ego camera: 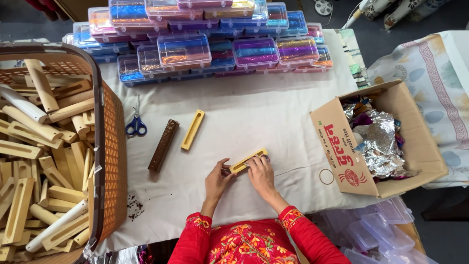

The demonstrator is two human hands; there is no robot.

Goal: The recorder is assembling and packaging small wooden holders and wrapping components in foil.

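A yellow wooden block [250, 158] with a long slot lies tilted on the white cloth [254, 110], close to my body. My left hand [218, 180] grips its near-left end. Over the block's right half lies my right hand [260, 174], fingers pressing down on it. Further left on the cloth rests a second yellow slotted block [193, 129]. Beside that one lies a brown glitter-filled bar [163, 144].
A large brown basket [111, 151] full of bare wooden slotted blocks stands at the left. Blue-handled scissors [136, 124] lie near it. Stacked clear boxes of coloured glitter [210, 49] line the far edge. An open cardboard box [342, 146] holding foil sits right, a rubber band [326, 176] beside it.
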